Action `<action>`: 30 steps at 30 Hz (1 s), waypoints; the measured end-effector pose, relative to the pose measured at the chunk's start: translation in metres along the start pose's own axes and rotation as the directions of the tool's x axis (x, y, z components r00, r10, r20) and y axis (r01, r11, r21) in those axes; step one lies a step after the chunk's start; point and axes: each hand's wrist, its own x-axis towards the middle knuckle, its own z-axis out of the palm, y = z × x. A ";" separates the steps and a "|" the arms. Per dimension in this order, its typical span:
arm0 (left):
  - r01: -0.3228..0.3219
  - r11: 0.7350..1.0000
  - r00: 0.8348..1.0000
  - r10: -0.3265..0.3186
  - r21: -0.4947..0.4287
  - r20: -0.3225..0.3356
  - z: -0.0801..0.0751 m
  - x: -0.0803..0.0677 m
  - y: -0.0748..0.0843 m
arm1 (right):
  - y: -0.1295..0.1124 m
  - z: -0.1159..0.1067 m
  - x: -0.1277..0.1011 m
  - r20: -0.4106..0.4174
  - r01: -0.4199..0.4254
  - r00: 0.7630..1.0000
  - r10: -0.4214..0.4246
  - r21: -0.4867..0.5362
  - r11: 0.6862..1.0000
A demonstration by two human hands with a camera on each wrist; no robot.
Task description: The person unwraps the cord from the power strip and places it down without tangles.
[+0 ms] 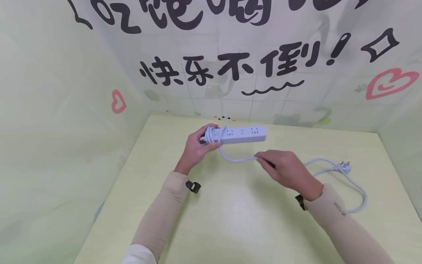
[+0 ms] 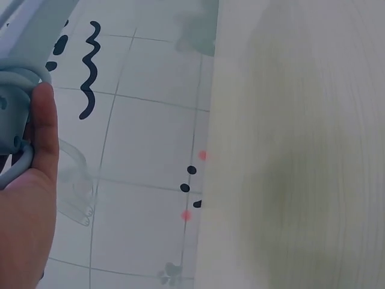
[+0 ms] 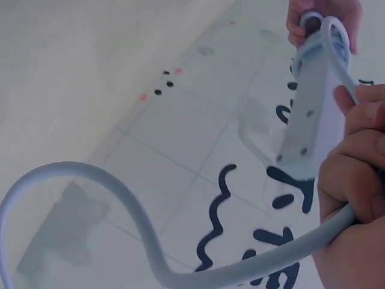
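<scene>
A white power strip (image 1: 244, 135) is held above the table, its socket face turned up toward the head camera. My left hand (image 1: 194, 149) grips its left end, with the thumb along the near side. Around that end run several loops of the white cord (image 1: 210, 134). From there the cord sags across to my right hand (image 1: 286, 168), whose curled fingers hold it. In the right wrist view, the cord (image 3: 301, 242) passes through the fist and bends away in a wide curve. The three-pin plug (image 1: 344, 168) lies to the right, beyond the right hand.
A pale wooden table (image 1: 227, 223) spreads under both hands. Behind it stands a light wall (image 1: 204, 104) with black lettering, and a light side panel (image 1: 66, 146) rises at the left. A slack bend of cord (image 1: 364, 200) extends beside the right forearm.
</scene>
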 end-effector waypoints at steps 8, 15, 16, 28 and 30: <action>-0.020 0.999 0.998 0.019 0.028 0.059 0.002 -0.001 -0.001 | 0.014 -0.049 0.016 -0.377 0.009 0.926 -0.006 0.007 1.000; -0.070 0.996 0.990 0.063 0.056 0.127 0.008 -0.006 0.002 | 0.038 -0.056 0.027 -0.415 -0.240 0.890 0.188 -0.076 0.968; -0.076 0.996 0.989 0.069 0.047 0.129 0.007 -0.007 0.003 | 0.046 -0.053 0.027 -0.393 -0.284 0.890 0.231 -0.081 0.955; -0.077 0.997 0.997 0.077 -0.016 0.007 0.003 -0.004 0.010 | 0.055 0.005 -0.026 0.441 -0.394 0.803 0.401 -0.112 0.912; -0.071 0.997 0.997 0.071 0.010 -0.012 0.003 -0.003 0.008 | 0.045 0.009 -0.027 0.528 -0.364 0.773 0.353 -0.088 0.927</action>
